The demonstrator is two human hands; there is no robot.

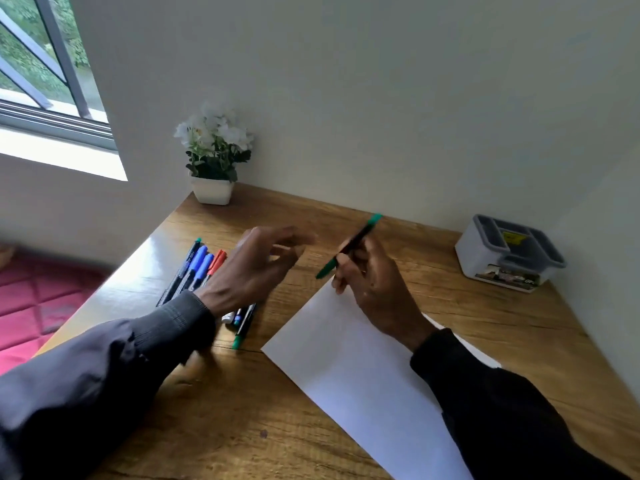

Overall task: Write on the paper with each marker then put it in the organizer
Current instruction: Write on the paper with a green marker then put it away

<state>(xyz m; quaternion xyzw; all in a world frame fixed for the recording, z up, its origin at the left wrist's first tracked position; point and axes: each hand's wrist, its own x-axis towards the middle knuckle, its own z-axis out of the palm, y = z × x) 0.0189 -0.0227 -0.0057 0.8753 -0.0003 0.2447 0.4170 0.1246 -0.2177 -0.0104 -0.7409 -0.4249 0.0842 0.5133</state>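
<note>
Fingers (341,271) of the right hand (372,282) grip a green marker (346,249) above the paper (363,375), while the left hand (252,265) hovers spread and loose over the markers (201,268) on the bench (242,410).

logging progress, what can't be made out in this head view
Head view:
- Loose coloured markers: count unclear, left hand covers some.
- White paper sheet: near corner cut by frame edge, right sleeve hides part.
- Green-ended black marker: capped or not unclear, right hand covers middle.
- Grey-and-white plastic organizer: label too small.

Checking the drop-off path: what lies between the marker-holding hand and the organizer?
Only bare wooden desk, in the head view, between the right hand and the organizer.
</note>
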